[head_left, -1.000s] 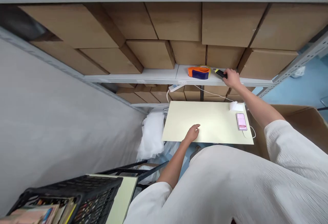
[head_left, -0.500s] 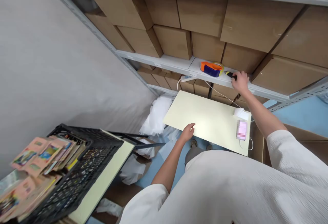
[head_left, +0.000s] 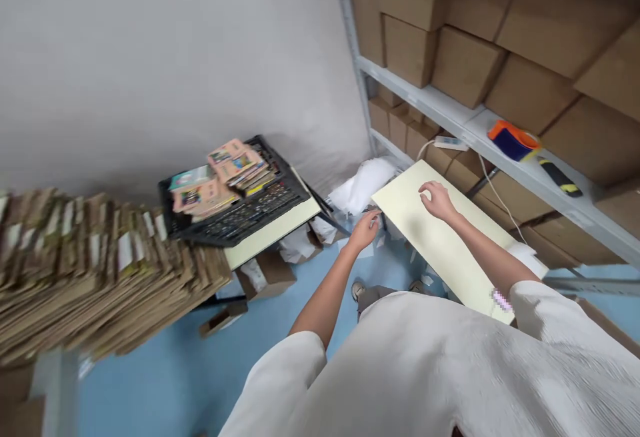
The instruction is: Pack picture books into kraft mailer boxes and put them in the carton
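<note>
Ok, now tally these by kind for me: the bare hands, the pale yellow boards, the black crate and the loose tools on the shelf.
Bare hands: 2, left hand and right hand
Pale yellow boards: 2
Black crate: 1
Orange-and-blue tape dispenser: 1
Black-and-yellow tool: 1
Total: 7

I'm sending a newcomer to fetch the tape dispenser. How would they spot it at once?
Face the rack stacked with brown boxes, beside the pale board. Along one shelf's front, before the boxes, lie two small things. The tape dispenser is the bulkier, orange and dark blue; its neighbour is a slim black-and-yellow tool.
</note>
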